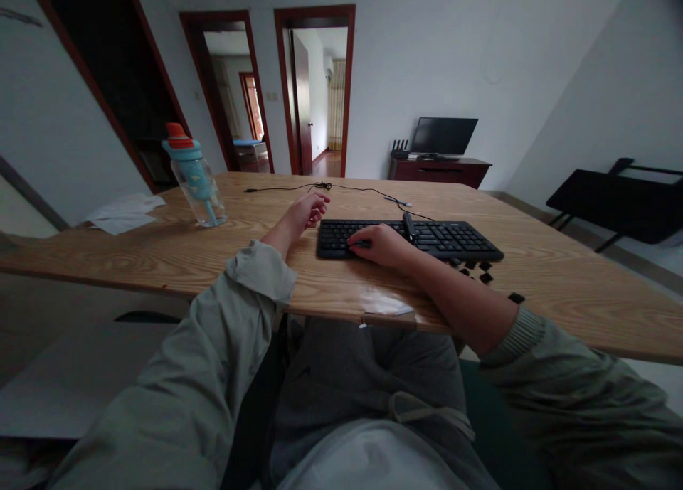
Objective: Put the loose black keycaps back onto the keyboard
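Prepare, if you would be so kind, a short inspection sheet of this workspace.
Surface: wood-grain table.
Work items: black keyboard; a slim dark object on it, identity unclear.
Clutter: small black pieces by the keyboard's right end; bottle and white paper at left.
Hands: right hand on the keyboard's left part, grip unclear; left hand beside it, fingers curled, nothing seen held.
Cables: thin black cable behind the keyboard, bunched partway.
Surroundings: doorways, screen on a cabinet.

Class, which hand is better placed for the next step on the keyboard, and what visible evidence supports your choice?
Probably the right hand: it is down at the left part of the keyboard, whereas the left hand is beside that end, fingers partly curled.
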`<state>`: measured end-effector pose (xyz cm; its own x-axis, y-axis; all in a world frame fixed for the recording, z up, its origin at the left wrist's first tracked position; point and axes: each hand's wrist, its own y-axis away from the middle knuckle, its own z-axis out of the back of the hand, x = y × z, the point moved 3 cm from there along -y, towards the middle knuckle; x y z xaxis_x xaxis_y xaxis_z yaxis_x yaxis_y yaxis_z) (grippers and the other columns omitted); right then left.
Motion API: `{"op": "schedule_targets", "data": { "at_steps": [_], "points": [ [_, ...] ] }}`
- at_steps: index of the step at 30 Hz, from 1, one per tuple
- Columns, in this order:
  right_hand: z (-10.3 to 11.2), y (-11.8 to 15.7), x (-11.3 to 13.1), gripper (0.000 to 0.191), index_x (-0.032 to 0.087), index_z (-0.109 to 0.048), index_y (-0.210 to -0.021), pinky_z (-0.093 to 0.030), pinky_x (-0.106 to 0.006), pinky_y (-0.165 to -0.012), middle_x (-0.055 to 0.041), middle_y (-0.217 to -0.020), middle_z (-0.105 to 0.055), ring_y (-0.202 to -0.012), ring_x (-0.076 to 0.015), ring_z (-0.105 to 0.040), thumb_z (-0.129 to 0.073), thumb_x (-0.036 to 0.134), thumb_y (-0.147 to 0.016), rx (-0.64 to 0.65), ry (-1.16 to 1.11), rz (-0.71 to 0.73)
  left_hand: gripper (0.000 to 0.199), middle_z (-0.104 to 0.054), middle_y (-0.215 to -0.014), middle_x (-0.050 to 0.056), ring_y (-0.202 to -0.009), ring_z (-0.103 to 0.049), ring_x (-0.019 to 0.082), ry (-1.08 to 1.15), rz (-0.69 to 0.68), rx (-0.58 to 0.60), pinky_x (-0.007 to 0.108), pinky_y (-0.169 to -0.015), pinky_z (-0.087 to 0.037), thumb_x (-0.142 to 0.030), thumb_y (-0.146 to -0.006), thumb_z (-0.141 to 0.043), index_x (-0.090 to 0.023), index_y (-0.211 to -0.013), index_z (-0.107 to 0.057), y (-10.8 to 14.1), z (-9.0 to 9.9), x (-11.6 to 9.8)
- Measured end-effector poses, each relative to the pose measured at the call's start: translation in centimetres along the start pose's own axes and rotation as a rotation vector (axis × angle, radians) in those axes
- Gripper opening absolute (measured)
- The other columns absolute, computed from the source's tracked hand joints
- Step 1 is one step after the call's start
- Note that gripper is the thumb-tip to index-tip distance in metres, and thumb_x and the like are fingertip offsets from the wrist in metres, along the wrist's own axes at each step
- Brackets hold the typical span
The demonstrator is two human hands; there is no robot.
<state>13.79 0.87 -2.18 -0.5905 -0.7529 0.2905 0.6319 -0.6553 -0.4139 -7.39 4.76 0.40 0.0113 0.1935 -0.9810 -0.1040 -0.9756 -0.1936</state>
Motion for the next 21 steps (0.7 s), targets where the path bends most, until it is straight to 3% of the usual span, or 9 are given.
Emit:
{"op": "schedule_targets", "data": {
  "at_steps": [12, 21],
  "points": [
    [-0.28, 0.17, -0.63, 0.027, 0.019, -0.078, -0.104, -0.053, -0.03, -0.091, -0.0035, -0.106, -0.075, -0.094, -0.02, -0.071, -0.063, 0.022, -0.082, 0.043, -0.04, 0.016, 0.02, -0.048, -0.069, -0.001, -0.051, -0.044, 0.007, 0.025, -0.051, 0.057, 0.017, -0.042, -0.029, -0.021, -0.069, -0.058, -0.016, -0.089, -0.058, 0.42, -0.12, -0.21],
    [0.12, 0.68, 0.34, 0.034, 0.017, -0.077, -0.11, -0.048, -0.034, -0.098, -0.0074, -0.114, -0.073, -0.103, -0.0231, -0.066, -0.062, 0.019, -0.08, 0.064, 0.177, 0.145, 0.019, -0.05, -0.069, 0.0, -0.052, -0.043, 0.007, -0.096, -0.082, 0.005, 0.018, -0.043, -0.03, -0.019, -0.066, -0.054, -0.015, -0.084, -0.06, 0.16, -0.16, 0.69]
  ]
}}
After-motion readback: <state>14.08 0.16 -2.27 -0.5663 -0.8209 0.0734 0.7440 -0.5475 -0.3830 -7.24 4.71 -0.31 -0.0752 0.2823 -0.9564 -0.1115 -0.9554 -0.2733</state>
